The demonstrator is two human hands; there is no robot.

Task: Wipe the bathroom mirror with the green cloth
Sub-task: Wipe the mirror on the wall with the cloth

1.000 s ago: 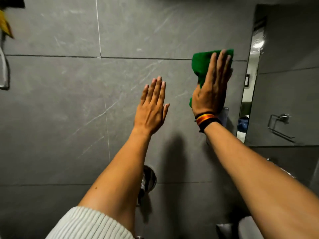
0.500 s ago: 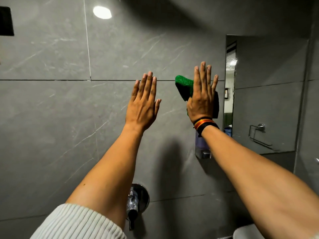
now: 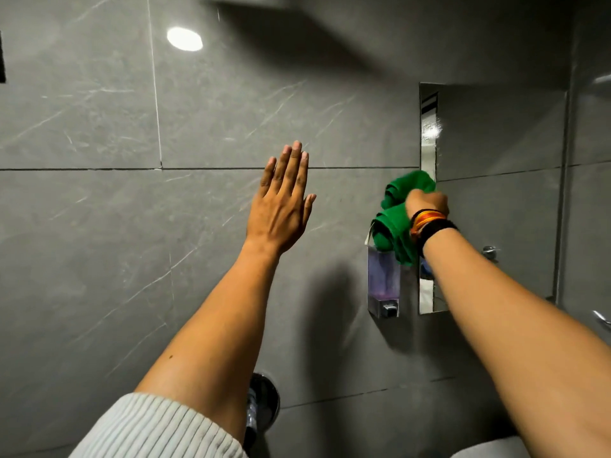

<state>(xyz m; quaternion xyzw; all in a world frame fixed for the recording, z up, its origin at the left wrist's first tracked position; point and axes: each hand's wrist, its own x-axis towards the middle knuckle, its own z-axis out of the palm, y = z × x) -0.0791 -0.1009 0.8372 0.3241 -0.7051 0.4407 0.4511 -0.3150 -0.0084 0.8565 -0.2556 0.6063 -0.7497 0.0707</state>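
Right grip: my right hand (image 3: 426, 201) is closed around the green cloth (image 3: 395, 219), fingers curled out of sight behind the knuckles, so I see only the back of the hand and the wrist.
Cloth: bunched, not spread flat; one fold pokes out at 12 o'clock of the fist, the rest hangs down at 7 o'clock past the wrist.
Cloth position: at the left edge of the mirror (image 3: 496, 193), about halfway up it; whether it presses on the glass or on the tile beside it, I cannot tell.
Wristbands: striped orange and black bands (image 3: 429, 224) sit on my right wrist, touching the hanging part of the cloth.
Left grip: my left hand (image 3: 281, 206) is fully open, fingers straight and close together, thumb out at 3 o'clock, holding nothing.
Left hand position: raised before the grey tiled wall (image 3: 99, 226), well apart from the cloth, at 9 o'clock of it; whether the palm touches the tile I cannot tell.
Soap dispenser: a clear dispenser (image 3: 383, 282) with purple liquid hangs on the wall just beside the mirror's lower left edge, at 6 o'clock of the cloth, whose lower end overlaps its top.
Sleeve: a ribbed white sleeve (image 3: 148, 428) is pushed up my left forearm.
Tap fitting: a chrome fitting (image 3: 264, 404) shows on the wall beside the left forearm.
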